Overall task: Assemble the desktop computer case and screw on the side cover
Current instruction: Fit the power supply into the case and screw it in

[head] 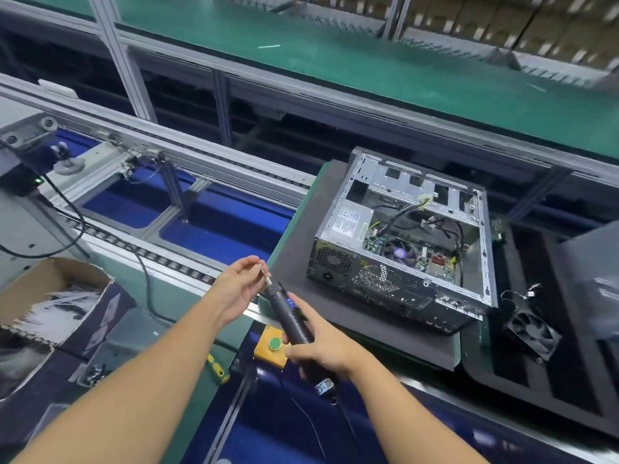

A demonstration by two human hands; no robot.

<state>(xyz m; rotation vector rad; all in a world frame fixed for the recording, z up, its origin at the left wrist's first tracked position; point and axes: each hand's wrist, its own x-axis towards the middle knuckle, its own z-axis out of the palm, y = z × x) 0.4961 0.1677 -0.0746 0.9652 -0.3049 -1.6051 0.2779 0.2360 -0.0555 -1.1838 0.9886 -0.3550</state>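
Head view: case (402, 249) lies on its side on the dark pad (294, 262), open face up, rear face turned to me, set toward the pad's far right corner
Left hand (239, 283): fingertips pinched narrow round the tip of the bit (265, 275); whether a screw sits between them I cannot tell, too small
Right hand (321, 349): wrapped full round the lower barrel of the driver (291, 316), nose pointing up and away from me, just off the pad's near left corner
Driver feel: I judge it light and stiff, the ribbed barrel giving sure purchase; the cord at its tail may drag, so I would hold low as I do
Case feel: sheet metal with a power supply inside, so I expect it heavy at the rear and rigid; thin rim edges could cut
Where to hold the case: by the outer frame rails at its corners, never by the loose cables (432, 222) or the boards, which look fragile
Cover: a dark panel (593, 272) beyond the pad's right edge may be it, too blurred to say; such a sheet would flex, so I would take it by two opposite edges
Nearby: fan (532, 333) lies loose just off the case's near right corner
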